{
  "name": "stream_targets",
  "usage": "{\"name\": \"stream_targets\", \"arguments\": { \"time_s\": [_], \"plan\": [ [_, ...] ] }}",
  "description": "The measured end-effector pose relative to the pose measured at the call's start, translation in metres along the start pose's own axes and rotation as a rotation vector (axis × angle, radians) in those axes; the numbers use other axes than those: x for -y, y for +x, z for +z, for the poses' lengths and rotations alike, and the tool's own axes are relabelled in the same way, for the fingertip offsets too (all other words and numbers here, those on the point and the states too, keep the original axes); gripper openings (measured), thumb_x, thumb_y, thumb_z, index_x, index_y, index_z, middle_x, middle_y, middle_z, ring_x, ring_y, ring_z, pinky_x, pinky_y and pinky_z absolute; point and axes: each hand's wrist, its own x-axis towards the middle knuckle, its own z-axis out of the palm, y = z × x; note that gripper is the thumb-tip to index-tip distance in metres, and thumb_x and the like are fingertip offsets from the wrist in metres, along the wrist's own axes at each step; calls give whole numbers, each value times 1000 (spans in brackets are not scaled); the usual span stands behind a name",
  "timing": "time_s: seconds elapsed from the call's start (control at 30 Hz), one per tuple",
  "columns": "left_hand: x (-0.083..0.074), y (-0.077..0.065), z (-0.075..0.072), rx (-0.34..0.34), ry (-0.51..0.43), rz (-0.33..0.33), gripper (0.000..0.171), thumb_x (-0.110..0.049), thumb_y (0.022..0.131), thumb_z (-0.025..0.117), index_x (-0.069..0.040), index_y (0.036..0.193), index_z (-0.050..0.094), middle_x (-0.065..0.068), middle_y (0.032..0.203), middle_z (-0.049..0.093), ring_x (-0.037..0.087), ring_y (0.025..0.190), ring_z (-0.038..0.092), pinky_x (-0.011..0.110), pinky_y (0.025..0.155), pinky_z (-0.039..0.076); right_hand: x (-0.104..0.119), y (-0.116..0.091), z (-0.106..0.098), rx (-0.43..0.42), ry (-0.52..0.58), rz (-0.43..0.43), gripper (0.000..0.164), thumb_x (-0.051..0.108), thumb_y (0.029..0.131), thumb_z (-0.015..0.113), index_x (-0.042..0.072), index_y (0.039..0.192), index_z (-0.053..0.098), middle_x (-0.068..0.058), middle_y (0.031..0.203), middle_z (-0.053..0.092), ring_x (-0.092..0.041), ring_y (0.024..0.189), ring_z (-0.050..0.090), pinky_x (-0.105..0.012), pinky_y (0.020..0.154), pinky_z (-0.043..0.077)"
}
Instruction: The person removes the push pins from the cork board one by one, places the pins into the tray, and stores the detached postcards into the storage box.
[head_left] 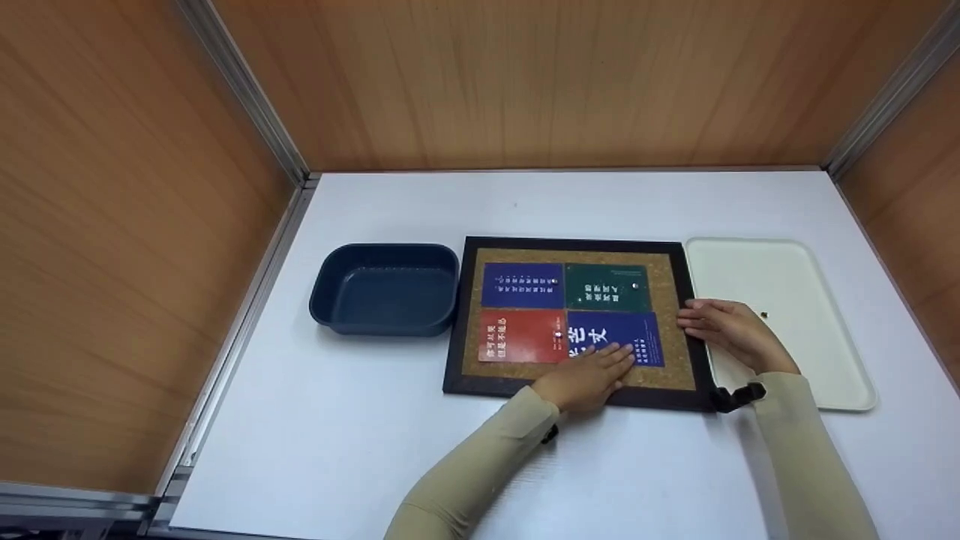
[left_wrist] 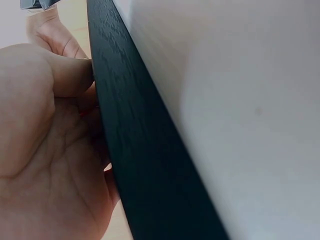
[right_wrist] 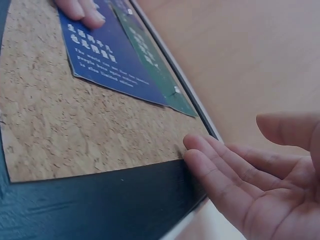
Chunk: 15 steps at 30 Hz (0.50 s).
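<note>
A black-framed cork board (head_left: 675, 367) lies on the white table with a two-by-two block of cards on it. My left hand (head_left: 586, 376) rests with outstretched fingers on the lower right blue card (head_left: 615, 328), its palm over the front frame edge. To its left is a red card (head_left: 517, 337); behind are another blue card (head_left: 517, 279) and a green card (head_left: 606, 279). Silver pins show on these three. My right hand (head_left: 735, 330) touches the right frame edge with its fingertips, thumb apart in the right wrist view, and holds nothing.
A deep dark blue container (head_left: 379, 328) stands left of the board. On the right, a shallow white tray (head_left: 810, 360) reaches up to the board's edge, with a small dark pin-like piece (head_left: 764, 315) in it. Wooden walls enclose the table's back and sides.
</note>
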Motion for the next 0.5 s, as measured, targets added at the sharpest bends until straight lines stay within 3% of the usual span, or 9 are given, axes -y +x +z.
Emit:
{"name": "stream_targets", "arguments": {
  "time_s": [0.5],
  "plan": [
    [0, 1, 0, 21, -8, -20, 50, -34, 106, 23, -25, 155, 12, -11, 161, 6, 8, 149, 5, 26, 122, 8, -5, 8, 12, 25, 47, 26, 59, 17, 102, 46, -20, 141, 23, 2, 107, 70, -8, 100, 67, -23, 92, 54]
  ]
}}
